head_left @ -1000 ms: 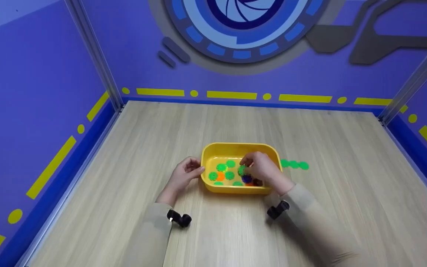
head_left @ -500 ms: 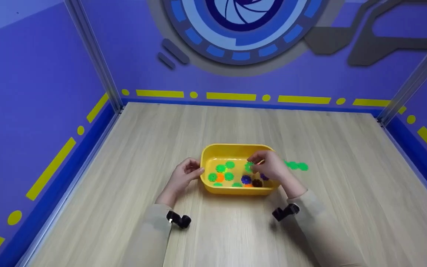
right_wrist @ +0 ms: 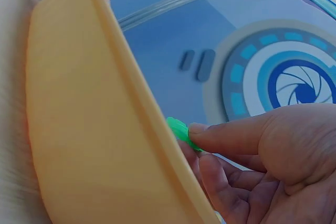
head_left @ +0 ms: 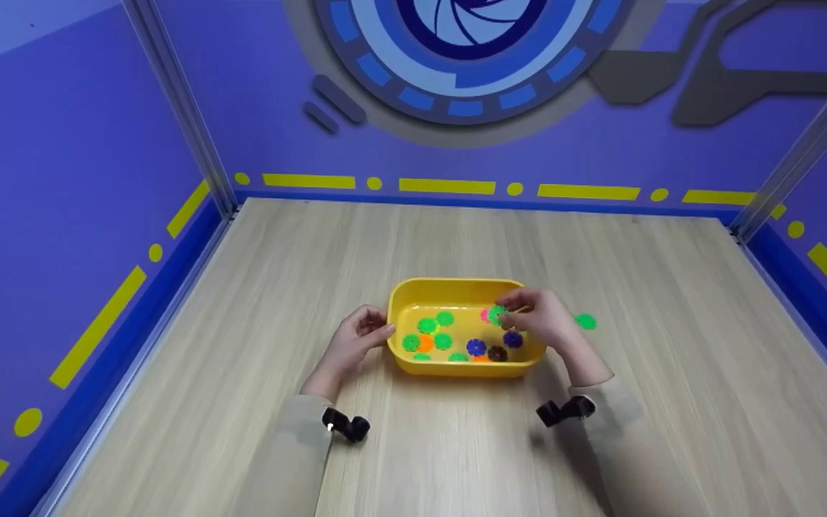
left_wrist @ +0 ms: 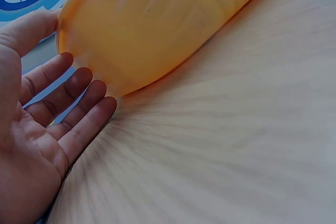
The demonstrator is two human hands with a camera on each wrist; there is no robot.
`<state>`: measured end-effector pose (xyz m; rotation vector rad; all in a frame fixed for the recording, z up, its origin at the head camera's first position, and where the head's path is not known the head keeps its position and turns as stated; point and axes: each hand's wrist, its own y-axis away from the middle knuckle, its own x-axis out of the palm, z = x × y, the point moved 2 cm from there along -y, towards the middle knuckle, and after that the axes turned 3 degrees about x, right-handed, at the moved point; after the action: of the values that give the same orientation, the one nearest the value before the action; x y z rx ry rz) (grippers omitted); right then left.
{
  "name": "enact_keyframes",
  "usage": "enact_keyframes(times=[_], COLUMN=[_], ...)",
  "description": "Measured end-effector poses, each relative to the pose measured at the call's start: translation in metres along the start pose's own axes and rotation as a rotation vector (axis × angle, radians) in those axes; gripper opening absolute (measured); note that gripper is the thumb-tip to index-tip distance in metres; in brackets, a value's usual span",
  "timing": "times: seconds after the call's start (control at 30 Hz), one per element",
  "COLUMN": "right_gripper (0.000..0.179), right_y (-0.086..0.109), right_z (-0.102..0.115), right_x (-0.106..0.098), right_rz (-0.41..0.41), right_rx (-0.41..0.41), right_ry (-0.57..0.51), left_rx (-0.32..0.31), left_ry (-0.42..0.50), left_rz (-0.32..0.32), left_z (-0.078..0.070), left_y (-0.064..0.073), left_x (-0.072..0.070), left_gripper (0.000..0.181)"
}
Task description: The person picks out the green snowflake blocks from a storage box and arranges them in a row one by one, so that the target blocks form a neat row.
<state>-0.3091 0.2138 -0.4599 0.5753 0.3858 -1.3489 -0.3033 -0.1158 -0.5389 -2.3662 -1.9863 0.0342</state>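
A yellow plastic tub stands on the table with several notched plastic snowflake discs in it. My left hand holds its left end, thumb on the rim and fingertips against the outer wall, as the left wrist view also shows. Over the tub's right end, my right hand pinches a green snowflake disc between thumb and fingers. Below that hand lie a blue disc, another blue one and a brown disc. A pink disc shows beside the held one.
Several green discs and an orange disc lie in the tub's left half. On the table to the right, a green disc shows past my right hand. Purple-blue panels enclose the back and sides.
My right hand has moved right with the green disc, from the tub's middle towards its right rim. The blue and pink discs have come into sight. My left hand has stayed put.
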Motion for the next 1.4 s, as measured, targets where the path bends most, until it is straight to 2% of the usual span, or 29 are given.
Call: enact_keyframes(times=[0.67,1.0,1.4], right_gripper=[0.033,0.038,0.044], right_y=[0.005,0.007,0.010], right_z=[-0.018,-0.036,-0.063], right_x=[-0.038,-0.063,-0.090], right_rz=[-0.088,-0.137,-0.165], right_rx=[0.007,0.044,0.042], right_ry=[-0.072,-0.074,-0.154], left_rx=[-0.010,-0.011,-0.008], left_ry=[-0.030,-0.009,-0.007], left_rz=[-0.011,-0.004,-0.005], left_z=[0.001,0.003,0.003], left_y=[0.000,-0.001,-0.001], left_x=[-0.001,-0.001,-0.001], left_gripper=[0.028,0.027,0.025])
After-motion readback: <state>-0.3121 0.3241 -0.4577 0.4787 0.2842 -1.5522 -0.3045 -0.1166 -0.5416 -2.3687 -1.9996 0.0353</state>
